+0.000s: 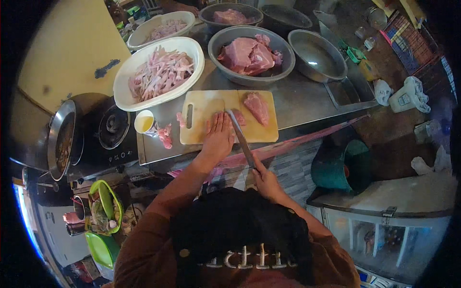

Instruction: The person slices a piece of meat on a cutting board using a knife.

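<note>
My left hand (219, 133) lies flat on the yellowish plastic cutting board (198, 135), fingers stretched toward the board's far side. What may be under its palm is hidden. In my right hand (265, 181) is the handle of a long knife (242, 138), its blade angled across the board just right of my left fingertips. A small piece of raw meat (238, 117) sits against the blade's right side. Farther right on the board rests a larger chunk of raw meat (257, 108). Pinkish scraps (165, 136) lie on the steel counter, left of the board.
Behind the board stand a white tub of meat strips (122, 91), a grey basin (215, 59) with big meat pieces, and another basin (317, 57). A paper cup (146, 123) of yellow liquid is beside a stove (113, 126) at left. A green bin (329, 169) is at right.
</note>
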Demonstrator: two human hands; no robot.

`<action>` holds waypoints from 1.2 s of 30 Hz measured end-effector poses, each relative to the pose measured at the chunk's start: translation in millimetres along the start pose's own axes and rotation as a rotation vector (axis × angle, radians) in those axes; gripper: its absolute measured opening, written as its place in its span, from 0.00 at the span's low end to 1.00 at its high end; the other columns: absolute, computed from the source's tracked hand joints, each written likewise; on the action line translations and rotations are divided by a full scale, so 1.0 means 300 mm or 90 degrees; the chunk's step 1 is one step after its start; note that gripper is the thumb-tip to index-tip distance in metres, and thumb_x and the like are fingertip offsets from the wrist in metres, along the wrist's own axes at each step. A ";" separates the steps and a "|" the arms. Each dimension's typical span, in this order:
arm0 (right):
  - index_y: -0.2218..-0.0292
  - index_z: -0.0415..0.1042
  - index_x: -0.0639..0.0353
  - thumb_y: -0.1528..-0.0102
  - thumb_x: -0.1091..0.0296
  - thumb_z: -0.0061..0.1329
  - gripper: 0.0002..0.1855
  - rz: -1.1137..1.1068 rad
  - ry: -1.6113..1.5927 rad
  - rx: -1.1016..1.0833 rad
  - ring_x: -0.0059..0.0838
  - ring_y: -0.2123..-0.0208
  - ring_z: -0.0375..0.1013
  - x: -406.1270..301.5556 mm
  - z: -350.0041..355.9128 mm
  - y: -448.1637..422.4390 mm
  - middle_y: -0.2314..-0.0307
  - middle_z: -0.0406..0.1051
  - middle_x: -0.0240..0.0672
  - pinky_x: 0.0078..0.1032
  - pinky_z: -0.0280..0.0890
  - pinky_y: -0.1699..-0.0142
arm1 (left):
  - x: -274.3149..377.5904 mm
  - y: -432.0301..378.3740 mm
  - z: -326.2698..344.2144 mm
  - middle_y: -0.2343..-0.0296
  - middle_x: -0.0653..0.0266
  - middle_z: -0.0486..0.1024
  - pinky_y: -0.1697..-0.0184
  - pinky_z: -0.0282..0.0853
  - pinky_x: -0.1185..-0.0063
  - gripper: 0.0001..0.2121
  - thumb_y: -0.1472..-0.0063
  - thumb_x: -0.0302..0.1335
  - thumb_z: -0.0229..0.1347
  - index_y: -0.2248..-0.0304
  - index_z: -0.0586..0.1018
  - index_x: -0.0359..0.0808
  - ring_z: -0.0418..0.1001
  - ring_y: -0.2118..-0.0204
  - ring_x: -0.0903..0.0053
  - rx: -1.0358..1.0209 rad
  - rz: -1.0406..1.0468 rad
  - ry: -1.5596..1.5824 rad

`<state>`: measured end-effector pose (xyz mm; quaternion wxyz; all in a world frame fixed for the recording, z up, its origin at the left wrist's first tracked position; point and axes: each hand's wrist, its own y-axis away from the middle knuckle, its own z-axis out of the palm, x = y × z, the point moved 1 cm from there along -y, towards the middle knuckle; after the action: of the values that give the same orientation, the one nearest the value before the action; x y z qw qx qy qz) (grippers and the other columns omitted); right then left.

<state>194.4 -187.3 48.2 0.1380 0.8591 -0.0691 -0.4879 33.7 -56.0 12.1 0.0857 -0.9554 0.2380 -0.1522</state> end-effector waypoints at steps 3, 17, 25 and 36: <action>0.46 0.50 0.49 0.47 0.71 0.38 0.28 -0.206 0.031 0.107 0.50 0.68 0.68 0.062 0.037 -0.140 0.69 0.66 0.56 0.31 0.62 0.64 | 0.018 -0.010 -0.022 0.47 0.47 0.49 0.43 0.36 0.61 0.28 0.45 0.34 0.40 0.47 0.51 0.27 0.45 0.43 0.58 -0.004 0.020 0.001; 0.46 0.51 0.56 0.47 0.73 0.37 0.26 -0.203 -0.021 0.103 0.38 0.68 0.71 0.063 0.020 -0.005 0.70 0.66 0.56 0.29 0.62 0.63 | 0.005 -0.008 -0.007 0.48 0.45 0.49 0.43 0.38 0.62 0.29 0.43 0.39 0.41 0.48 0.53 0.27 0.45 0.43 0.57 -0.005 0.019 0.000; 0.45 0.49 0.50 0.47 0.71 0.38 0.28 -0.138 -0.025 0.037 0.44 0.62 0.69 0.015 0.017 -0.168 0.62 0.66 0.55 0.30 0.62 0.59 | 0.012 -0.016 -0.007 0.48 0.46 0.49 0.43 0.36 0.62 0.31 0.43 0.40 0.41 0.47 0.50 0.27 0.44 0.43 0.57 -0.016 0.028 -0.045; 0.46 0.50 0.50 0.47 0.69 0.40 0.28 -0.136 -0.133 0.049 0.44 0.72 0.71 0.011 0.031 -0.174 0.74 0.69 0.53 0.32 0.63 0.65 | 0.009 -0.007 -0.016 0.48 0.46 0.49 0.43 0.36 0.62 0.30 0.43 0.41 0.40 0.48 0.51 0.27 0.44 0.43 0.56 -0.012 0.036 -0.038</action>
<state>187.4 -139.9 25.0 0.0441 0.8108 -0.0098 -0.5836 35.4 -56.0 17.8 0.0879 -0.9533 0.2635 -0.1189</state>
